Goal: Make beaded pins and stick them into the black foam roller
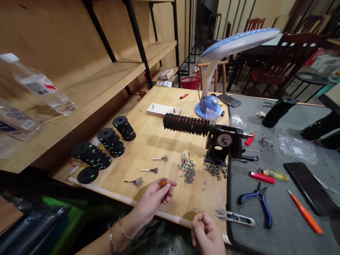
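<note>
My left hand (156, 195), with bangles on its wrist, is closed on a small orange piece (164, 183) above the wooden table (175, 202). My right hand (204, 230) is at the table's front edge, its fingers pinched together; what they hold, if anything, is too small to make out. Beyond my hands lie a pile of colourful beads (187, 163), grey beads (189, 176) and small metal pieces (215, 171). Three feather-like pieces (153, 170) rest left of the beads. A black ribbed roll (186, 124) is mounted on a black winding device (223, 141).
Black spools (88, 175) line the table's left side. A blue lamp (209, 105) stands behind the device. Snips (236, 218), blue pliers (259, 201), an orange tool (305, 212) and a phone (310, 188) lie right. Bottles (41, 86) rest on the left shelf.
</note>
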Motion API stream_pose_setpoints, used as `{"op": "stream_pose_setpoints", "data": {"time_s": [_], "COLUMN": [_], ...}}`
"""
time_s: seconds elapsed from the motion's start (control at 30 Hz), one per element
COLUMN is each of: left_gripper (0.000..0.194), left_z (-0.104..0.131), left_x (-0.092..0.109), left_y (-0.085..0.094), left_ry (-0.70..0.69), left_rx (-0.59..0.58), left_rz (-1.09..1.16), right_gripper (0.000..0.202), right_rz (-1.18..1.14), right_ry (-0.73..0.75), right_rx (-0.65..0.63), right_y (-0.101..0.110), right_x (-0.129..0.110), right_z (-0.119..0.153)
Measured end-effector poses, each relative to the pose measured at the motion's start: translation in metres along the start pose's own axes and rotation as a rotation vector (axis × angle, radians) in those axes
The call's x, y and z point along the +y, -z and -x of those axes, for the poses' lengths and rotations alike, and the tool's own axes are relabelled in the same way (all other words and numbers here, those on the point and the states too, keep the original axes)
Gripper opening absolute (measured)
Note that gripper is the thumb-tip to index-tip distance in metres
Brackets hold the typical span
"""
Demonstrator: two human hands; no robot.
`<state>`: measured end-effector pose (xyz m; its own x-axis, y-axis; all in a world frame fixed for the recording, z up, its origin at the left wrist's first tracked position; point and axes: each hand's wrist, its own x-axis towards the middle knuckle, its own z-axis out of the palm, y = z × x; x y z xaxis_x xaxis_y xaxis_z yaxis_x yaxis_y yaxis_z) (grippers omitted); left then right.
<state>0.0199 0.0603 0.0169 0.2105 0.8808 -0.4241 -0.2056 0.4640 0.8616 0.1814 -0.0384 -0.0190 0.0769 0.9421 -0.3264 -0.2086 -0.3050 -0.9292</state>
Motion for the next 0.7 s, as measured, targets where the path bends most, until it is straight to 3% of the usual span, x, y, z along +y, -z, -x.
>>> {"op": "stream_pose_setpoints", "data": {"time_s": [0.1,0.23,0.33,0.47,0.6,0.7], "left_gripper": [0.044,0.042,0.046,0.044,0.033,0.026], "left_z": [0.006,0.017,0.018,0.015,0.016,0.022], "left_x": [-0.005,-0.011,-0.013,-0.011,-0.008,-0.005], "left_y": [0.003,-0.009,-0.021,-0.028,-0.023,-0.022], "left_ry": [0.076,0.191,0.207,0.114,-0.068,-0.151], "left_rx": [-0.076,-0.26,-0.259,-0.2,-0.155,-0.143], "left_rz": [-0.093,-0.151,-0.135,-0.165,-0.32,-0.438], "right_gripper": [0.033,0.042,0.043,0.039,0.028,0.034], "right_rz": [-0.06,-0.024,0.066,0.216,0.368,0.365], "right_ry": [-0.026,0.015,0.081,0.153,0.23,0.251], "right_rx": [-0.012,-0.024,-0.015,0.005,0.042,0.121], "right_y": [0.0,-0.001,-0.002,0.002,0.016,0.021], "right_x": [0.001,0.002,-0.001,-0.006,-0.014,-0.028], "right_z": [-0.002,-0.003,-0.002,0.0,-0.001,-0.001]}}
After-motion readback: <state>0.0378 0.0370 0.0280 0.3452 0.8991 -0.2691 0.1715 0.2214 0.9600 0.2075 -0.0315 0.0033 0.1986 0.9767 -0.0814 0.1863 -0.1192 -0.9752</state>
